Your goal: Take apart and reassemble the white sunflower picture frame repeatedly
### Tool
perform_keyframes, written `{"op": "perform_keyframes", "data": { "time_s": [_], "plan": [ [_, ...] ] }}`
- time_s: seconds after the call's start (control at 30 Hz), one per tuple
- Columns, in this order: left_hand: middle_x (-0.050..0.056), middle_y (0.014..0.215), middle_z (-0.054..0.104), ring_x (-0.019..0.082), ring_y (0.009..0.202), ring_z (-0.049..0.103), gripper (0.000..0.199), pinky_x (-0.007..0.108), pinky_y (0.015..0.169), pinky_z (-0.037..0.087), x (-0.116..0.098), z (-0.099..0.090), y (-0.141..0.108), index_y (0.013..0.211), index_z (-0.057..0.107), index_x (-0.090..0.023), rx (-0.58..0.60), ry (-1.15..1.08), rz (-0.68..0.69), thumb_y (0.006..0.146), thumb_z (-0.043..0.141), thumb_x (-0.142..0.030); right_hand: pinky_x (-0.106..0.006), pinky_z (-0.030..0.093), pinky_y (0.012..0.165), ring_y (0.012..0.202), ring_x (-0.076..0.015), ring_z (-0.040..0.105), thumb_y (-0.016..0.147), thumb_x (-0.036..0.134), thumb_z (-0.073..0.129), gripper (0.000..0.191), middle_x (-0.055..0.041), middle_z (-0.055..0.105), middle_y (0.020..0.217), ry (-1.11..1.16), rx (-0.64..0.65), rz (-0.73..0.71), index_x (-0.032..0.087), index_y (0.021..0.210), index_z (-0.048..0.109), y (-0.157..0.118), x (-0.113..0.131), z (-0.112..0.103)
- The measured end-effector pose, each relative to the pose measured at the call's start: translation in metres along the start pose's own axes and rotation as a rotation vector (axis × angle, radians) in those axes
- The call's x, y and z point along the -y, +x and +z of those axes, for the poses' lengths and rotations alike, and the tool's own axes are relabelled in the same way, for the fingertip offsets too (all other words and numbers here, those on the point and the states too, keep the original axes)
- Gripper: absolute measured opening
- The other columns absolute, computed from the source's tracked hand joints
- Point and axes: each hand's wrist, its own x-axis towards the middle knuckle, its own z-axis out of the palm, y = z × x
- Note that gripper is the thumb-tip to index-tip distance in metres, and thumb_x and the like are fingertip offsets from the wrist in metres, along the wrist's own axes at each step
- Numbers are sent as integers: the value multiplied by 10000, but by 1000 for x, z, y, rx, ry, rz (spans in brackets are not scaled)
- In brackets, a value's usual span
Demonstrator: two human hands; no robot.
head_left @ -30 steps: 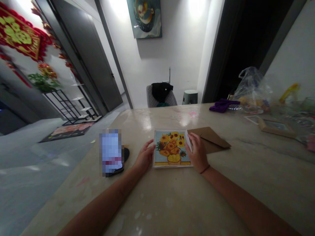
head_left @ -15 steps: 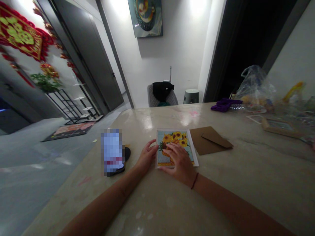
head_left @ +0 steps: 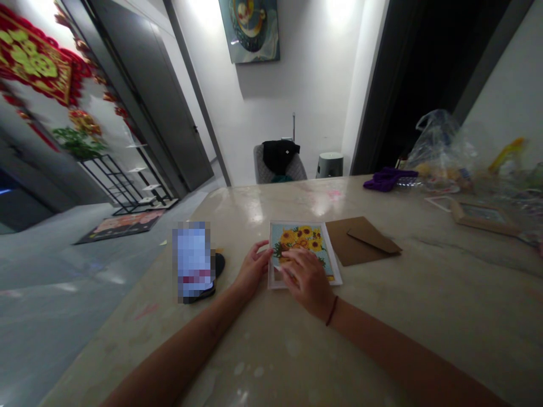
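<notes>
A sunflower picture (head_left: 311,233) with a light blue ground lies in a thin, clear-edged frame (head_left: 338,274) flat on the table. My left hand (head_left: 253,264) holds the left edge of this frame, thumb and fingers close against it. Over the picture's lower part, my right hand (head_left: 309,280) has thumb and forefinger pinched on its lower left corner, which is bent up. A brownish patch shows under the raised corner. The right palm and fingers hide much of the vase area. A brown envelope (head_left: 356,251) lies just right of the frame.
A phone (head_left: 194,260) with a blurred screen stands on the left of the table (head_left: 263,362). Far right are a purple cloth (head_left: 386,179), a clear plastic bag (head_left: 439,150) and a wooden frame (head_left: 483,219). Behind the table is a grey chair (head_left: 259,164).
My right hand has gone from lying spread over the picture to pinching its lower left corner, which has come up from the frame. The left hand has stayed at the edge.
</notes>
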Motion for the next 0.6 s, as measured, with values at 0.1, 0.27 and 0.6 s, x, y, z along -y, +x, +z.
{"op": "perform_keyframes", "data": {
  "time_s": [0.1, 0.27, 0.6],
  "plan": [
    [87, 990, 655, 185, 838, 643, 480, 314, 727, 501, 3, 3, 1, 1106, 470, -191, -65, 87, 38, 700, 650, -373, -328, 458, 747, 792, -182, 593, 869, 256, 392, 220, -60, 652, 803, 90, -122, 247, 185, 814, 592, 5, -10, -6],
    [96, 1144, 581, 214, 1105, 504, 298, 360, 974, 343, 2, 7, -2, 878, 628, -174, -271, 554, 325, 759, 524, -427, -272, 462, 634, 686, -169, 611, 870, 373, 383, 289, -53, 660, 756, 203, -281, 500, 180, 877, 597, 7, -29, -12],
    [41, 711, 669, 180, 654, 587, 351, 280, 618, 456, 4, 9, -6, 799, 676, -132, -157, 662, 176, 666, 573, -440, -364, 423, 880, 950, -186, 574, 867, 326, 421, 252, -61, 672, 916, 191, 33, 137, 208, 927, 636, 2, -27, -7]
  ]
}}
